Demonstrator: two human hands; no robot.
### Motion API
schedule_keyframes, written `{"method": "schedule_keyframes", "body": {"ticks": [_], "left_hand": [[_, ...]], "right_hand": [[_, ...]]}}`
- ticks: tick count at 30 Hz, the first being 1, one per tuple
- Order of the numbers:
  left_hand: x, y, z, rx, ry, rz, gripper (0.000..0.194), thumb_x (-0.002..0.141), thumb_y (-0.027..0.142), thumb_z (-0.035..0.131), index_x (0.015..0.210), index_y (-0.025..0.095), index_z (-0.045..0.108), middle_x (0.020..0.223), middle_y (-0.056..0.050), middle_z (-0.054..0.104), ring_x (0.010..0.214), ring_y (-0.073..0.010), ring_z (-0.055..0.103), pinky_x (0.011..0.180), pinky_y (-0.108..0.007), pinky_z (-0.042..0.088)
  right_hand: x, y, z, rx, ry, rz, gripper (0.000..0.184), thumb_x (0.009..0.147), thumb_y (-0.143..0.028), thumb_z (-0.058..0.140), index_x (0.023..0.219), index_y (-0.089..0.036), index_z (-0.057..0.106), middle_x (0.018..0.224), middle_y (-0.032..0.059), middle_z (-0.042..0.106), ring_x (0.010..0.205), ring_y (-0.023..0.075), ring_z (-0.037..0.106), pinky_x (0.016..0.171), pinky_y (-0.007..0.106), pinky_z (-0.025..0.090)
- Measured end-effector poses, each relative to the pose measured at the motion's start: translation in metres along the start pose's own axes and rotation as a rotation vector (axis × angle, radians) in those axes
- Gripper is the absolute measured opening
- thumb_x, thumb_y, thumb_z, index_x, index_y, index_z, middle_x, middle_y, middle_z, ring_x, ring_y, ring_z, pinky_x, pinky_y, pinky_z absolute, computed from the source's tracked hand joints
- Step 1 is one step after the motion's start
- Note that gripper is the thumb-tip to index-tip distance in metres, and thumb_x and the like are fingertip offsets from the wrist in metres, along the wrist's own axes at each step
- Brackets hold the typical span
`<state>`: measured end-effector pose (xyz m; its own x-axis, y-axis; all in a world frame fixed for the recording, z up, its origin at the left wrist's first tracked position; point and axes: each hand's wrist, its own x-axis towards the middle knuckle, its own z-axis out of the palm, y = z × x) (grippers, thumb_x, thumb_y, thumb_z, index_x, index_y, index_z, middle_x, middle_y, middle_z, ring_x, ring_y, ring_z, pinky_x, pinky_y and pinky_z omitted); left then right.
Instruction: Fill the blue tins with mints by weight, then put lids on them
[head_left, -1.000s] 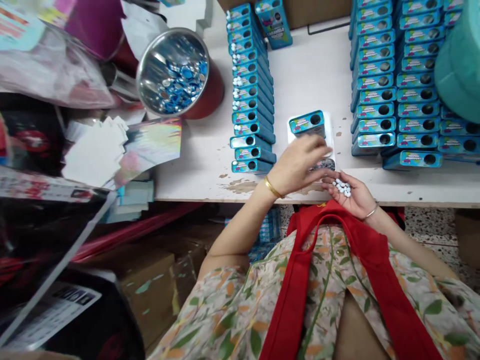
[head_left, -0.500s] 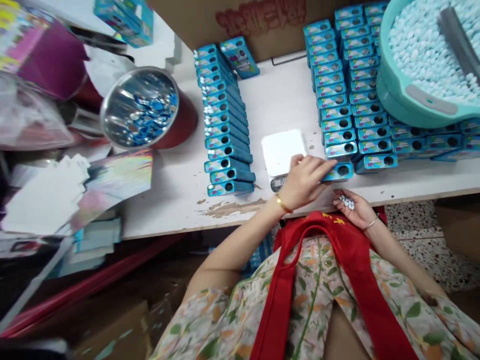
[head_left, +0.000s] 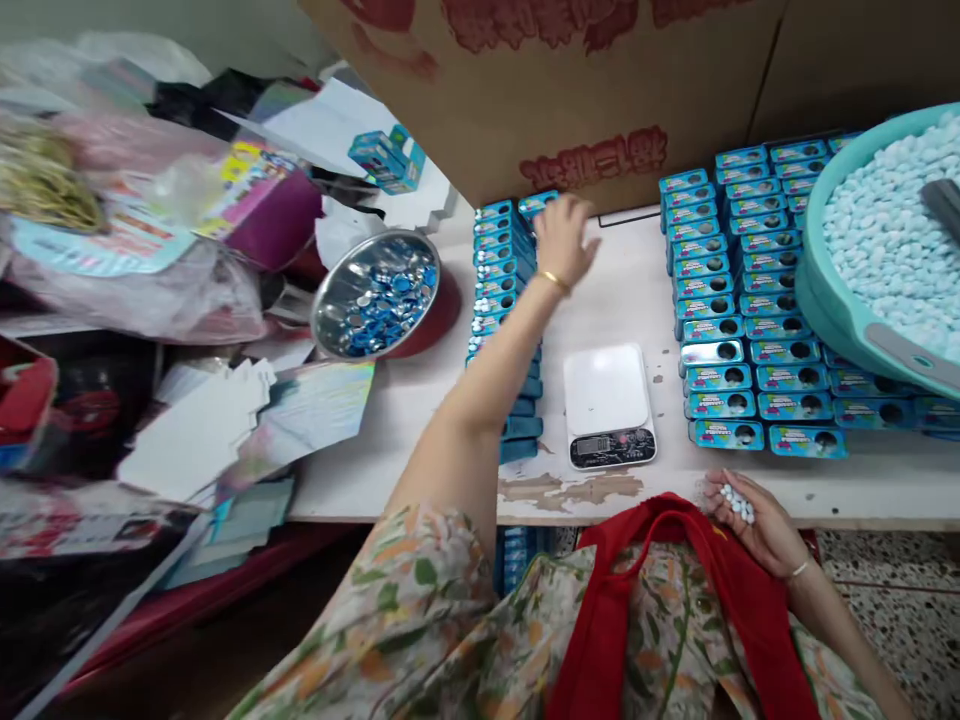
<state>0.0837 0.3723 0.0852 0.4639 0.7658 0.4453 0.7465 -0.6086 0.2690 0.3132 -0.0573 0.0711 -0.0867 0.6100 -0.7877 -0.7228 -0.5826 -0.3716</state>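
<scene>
Several pale candies [head_left: 737, 503] lie in the open, cupped right hand [head_left: 760, 524], lower right; the left hand [head_left: 564, 240], thumb and fingers apart, reaches beside a blue tin [head_left: 534, 204], upper center.

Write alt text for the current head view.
A person's left hand reaches over a white tabletop beside rows of slim blue boxes, while the cupped right hand holds small pale pellets. A white digital scale sits between the rows; a turquoise plastic tub of pale blue pellets stands at right, a round metal bowl at left.
</scene>
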Motion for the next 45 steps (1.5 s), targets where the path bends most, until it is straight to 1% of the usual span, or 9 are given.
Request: {"method": "schedule_keyframes", "body": {"ticks": [5, 10, 14, 19, 22, 26, 33, 39, 45], "left_hand": [[0.049, -0.117, 0.042, 0.240, 0.022, -0.281, 0.080, 0.086, 0.093, 0.013, 0.097, 0.024, 0.052, 0.111, -0.001, 0.052, 0.106, -0.0192, 0.025, 0.104, -0.051, 0.024], [0.049, -0.124, 0.037, 0.219, -0.087, -0.180, 0.077, 0.088, 0.091, 0.016, 0.089, 0.026, 0.058, 0.107, -0.001, 0.056, 0.110, -0.0210, 0.026, 0.109, -0.058, 0.019], [0.023, -0.067, -0.013, 0.222, -0.292, -0.212, 0.048, 0.100, 0.063, 0.042, 0.089, 0.022, 0.064, 0.102, -0.006, 0.059, 0.105, -0.0218, 0.037, 0.109, -0.061, 0.022], [-0.064, 0.060, -0.096, 0.204, -0.500, 0.085, 0.021, 0.092, 0.037, 0.060, 0.097, 0.019, 0.069, 0.113, -0.014, 0.064, 0.098, -0.0292, 0.055, 0.082, -0.048, 0.043], [-0.110, 0.119, -0.124, 0.227, -0.646, 0.159, 0.021, 0.094, 0.033, 0.056, 0.100, 0.019, 0.071, 0.110, -0.013, 0.066, 0.096, -0.0268, 0.060, 0.080, -0.041, 0.046], [-0.134, 0.146, -0.127, 0.253, -0.723, 0.188, 0.023, 0.098, 0.030, 0.051, 0.104, 0.016, 0.069, 0.110, -0.012, 0.066, 0.097, -0.0242, 0.062, 0.083, -0.036, 0.047], [-0.165, 0.179, -0.139, 0.096, -0.393, 0.227, 0.025, 0.099, 0.032, 0.054, 0.117, 0.016, 0.061, 0.124, -0.015, 0.063, 0.112, -0.0278, 0.058, 0.092, -0.041, 0.048], [-0.237, 0.258, -0.101, -0.105, -0.810, 0.398, 0.029, 0.106, 0.033, 0.043, 0.125, 0.018, 0.060, 0.116, -0.010, 0.065, 0.097, -0.0188, 0.062, 0.074, -0.027, 0.044], [-0.251, 0.267, -0.077, -0.161, -0.824, 0.274, 0.027, 0.106, 0.025, 0.040, 0.117, 0.016, 0.063, 0.111, -0.010, 0.063, 0.092, -0.0184, 0.060, 0.069, -0.027, 0.039]], "right_hand": [[-0.002, -0.008, 0.009, 0.018, 0.053, 0.065, 0.036, 0.065, -0.040, 0.095, 0.084, -0.014, 0.080, 0.077, 0.0075, 0.075, 0.060, 0.0124, 0.067, 0.052, 0.017, 0.055], [-0.004, -0.012, 0.009, 0.009, 0.054, 0.106, 0.039, 0.061, -0.042, 0.097, 0.084, -0.016, 0.080, 0.076, 0.0060, 0.074, 0.061, 0.0120, 0.068, 0.053, 0.017, 0.056], [0.000, -0.013, 0.000, -0.004, 0.077, 0.102, 0.034, 0.062, -0.037, 0.097, 0.085, -0.017, 0.081, 0.078, 0.0062, 0.075, 0.065, 0.0137, 0.069, 0.054, 0.017, 0.058], [0.002, -0.014, -0.002, -0.033, -0.002, 0.066, 0.038, 0.062, -0.037, 0.096, 0.087, -0.012, 0.080, 0.073, 0.0051, 0.071, 0.050, 0.0052, 0.054, 0.040, 0.011, 0.044], [-0.003, -0.012, -0.001, -0.030, -0.088, 0.051, 0.037, 0.066, -0.036, 0.093, 0.090, -0.011, 0.079, 0.073, 0.0036, 0.069, 0.050, 0.0048, 0.053, 0.040, 0.011, 0.044], [-0.011, -0.006, 0.000, -0.006, -0.115, 0.082, 0.022, 0.079, -0.028, 0.082, 0.092, -0.011, 0.078, 0.076, 0.0047, 0.071, 0.057, 0.0078, 0.062, 0.045, 0.012, 0.050], [-0.019, 0.002, 0.025, 0.168, -0.190, 0.150, 0.031, 0.104, -0.028, 0.048, 0.102, -0.010, 0.073, 0.106, 0.0145, 0.077, 0.097, 0.0191, 0.077, 0.079, 0.025, 0.066], [-0.008, 0.017, 0.032, 0.230, -0.280, 0.065, 0.046, 0.108, -0.044, 0.037, 0.106, -0.015, 0.072, 0.101, 0.0097, 0.078, 0.094, 0.0193, 0.077, 0.090, 0.037, 0.065], [-0.001, 0.029, 0.031, 0.239, -0.235, 0.076, 0.026, 0.105, -0.026, 0.047, 0.098, -0.017, 0.070, 0.093, 0.0043, 0.078, 0.090, 0.0161, 0.077, 0.092, 0.034, 0.065]]}}
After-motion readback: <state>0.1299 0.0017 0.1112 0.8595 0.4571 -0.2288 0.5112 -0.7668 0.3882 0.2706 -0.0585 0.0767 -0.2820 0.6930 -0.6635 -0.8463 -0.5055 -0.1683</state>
